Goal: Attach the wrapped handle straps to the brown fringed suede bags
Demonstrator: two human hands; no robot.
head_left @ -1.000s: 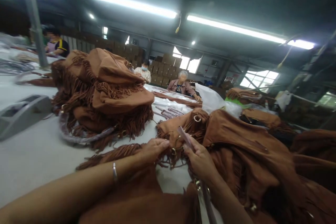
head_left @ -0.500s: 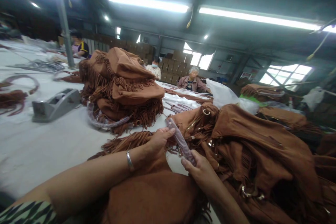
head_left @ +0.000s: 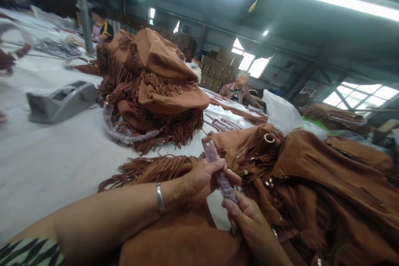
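A plastic-wrapped strap [head_left: 225, 185] slants between my hands, its flat end with a small metal stud pointing up and away. My left hand [head_left: 204, 178] pinches it near the middle, a silver bracelet on that wrist. Lower down, my right hand [head_left: 249, 216] grips the same strap. Beneath my forearms lies a brown suede bag [head_left: 181, 241], partly hidden by them, with fringe [head_left: 149, 170] spread on the white table [head_left: 62, 166]. To the right, brown bags [head_left: 330, 178] with gold rings lie heaped.
A tall pile of fringed bags [head_left: 168, 70] stands ahead, with a wrapped handle curving at its base. Left of it sits a grey tape dispenser [head_left: 62, 102]. Loose straps [head_left: 224, 124] lie beyond. Several people are at the far side, near a metal post [head_left: 82, 12] and stacked cartons.
My left hand has slid down the strap from near its studded end, closer to my right hand. The whole view has shifted and tilted.
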